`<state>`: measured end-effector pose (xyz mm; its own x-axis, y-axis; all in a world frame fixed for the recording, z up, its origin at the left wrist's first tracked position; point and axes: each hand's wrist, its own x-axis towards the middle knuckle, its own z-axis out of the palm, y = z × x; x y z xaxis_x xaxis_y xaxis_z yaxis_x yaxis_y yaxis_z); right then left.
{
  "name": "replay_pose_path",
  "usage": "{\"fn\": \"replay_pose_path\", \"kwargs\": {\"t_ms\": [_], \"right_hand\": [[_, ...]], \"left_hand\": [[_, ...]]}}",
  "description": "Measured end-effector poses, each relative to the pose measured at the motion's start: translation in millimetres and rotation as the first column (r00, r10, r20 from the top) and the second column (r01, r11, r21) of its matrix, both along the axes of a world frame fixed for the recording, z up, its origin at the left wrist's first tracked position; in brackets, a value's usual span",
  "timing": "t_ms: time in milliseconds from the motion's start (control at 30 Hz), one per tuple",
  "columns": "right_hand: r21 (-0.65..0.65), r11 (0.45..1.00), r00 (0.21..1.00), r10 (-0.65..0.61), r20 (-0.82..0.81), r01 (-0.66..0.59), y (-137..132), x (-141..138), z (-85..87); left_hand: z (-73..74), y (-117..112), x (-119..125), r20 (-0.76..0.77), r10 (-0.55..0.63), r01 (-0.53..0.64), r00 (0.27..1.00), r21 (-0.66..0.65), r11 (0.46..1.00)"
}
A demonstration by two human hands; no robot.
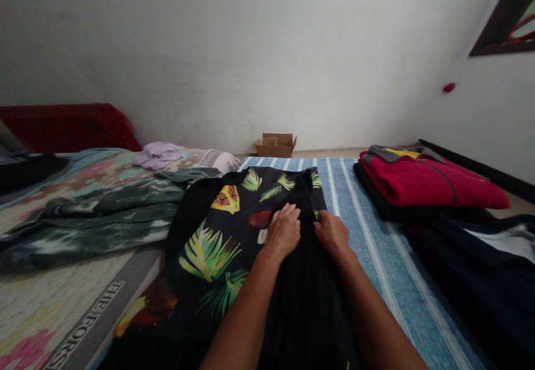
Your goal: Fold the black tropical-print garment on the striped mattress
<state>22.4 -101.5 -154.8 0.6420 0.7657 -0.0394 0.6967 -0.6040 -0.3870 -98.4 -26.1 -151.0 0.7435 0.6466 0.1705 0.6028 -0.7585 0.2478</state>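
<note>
A black garment (pixel 217 303) printed with green and yellow leaves and fruit lies spread out in front of me, with a plain black part along its right side. My left hand (pixel 285 229) rests flat on its upper middle, fingers stretched out over the print and the plain black cloth. At the garment's right edge, my right hand (pixel 332 232) has its fingers curled closed on the fabric. Part of the cloth is hidden beneath my forearms.
Beneath the garment is a blue striped cover (pixel 346 191). Folded red clothing (pixel 422 178) and dark clothes (pixel 463 269) lie right. Grey-green patterned clothing (pixel 125 217) and a lilac cloth (pixel 159 155) lie left. A cardboard box (pixel 273 146) stands near the wall.
</note>
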Motion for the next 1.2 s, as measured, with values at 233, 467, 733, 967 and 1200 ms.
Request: {"fn": "replay_pose_path", "kwargs": {"t_ms": [233, 467, 733, 967, 1200], "right_hand": [[0.019, 1.000, 1.000, 0.010, -0.023, -0.010, -0.2, 1.2, -3.8], [0.031, 1.000, 0.999, 0.002, -0.049, 0.000, 0.2, 3.4, -7.1], [0.024, 1.000, 0.997, 0.001, -0.078, 0.001, -0.2, 7.8, -7.0], [0.026, 1.000, 0.995, 0.002, -0.099, 0.001, -1.2, 10.6, -6.9], [0.033, 0.999, 0.996, 0.041, -0.076, -0.038, -8.6, 9.6, 9.7]], "left_hand": [[-9.7, 18.9, 46.3, -0.122, 0.000, -0.002, 0.993, -0.018, 1.000], [-34.5, 26.1, 52.8, -0.116, -0.020, 0.015, 0.993, -0.049, 0.999], [-2.4, 39.5, 37.8, -0.056, -0.085, 0.074, 0.995, -0.169, 0.983], [-6.7, 0.6, -2.0, -0.166, -0.143, 0.128, 0.976, -0.094, 0.987], [-8.7, -10.7, -8.2, -0.224, -0.128, 0.098, 0.966, -0.142, 0.985]]}}
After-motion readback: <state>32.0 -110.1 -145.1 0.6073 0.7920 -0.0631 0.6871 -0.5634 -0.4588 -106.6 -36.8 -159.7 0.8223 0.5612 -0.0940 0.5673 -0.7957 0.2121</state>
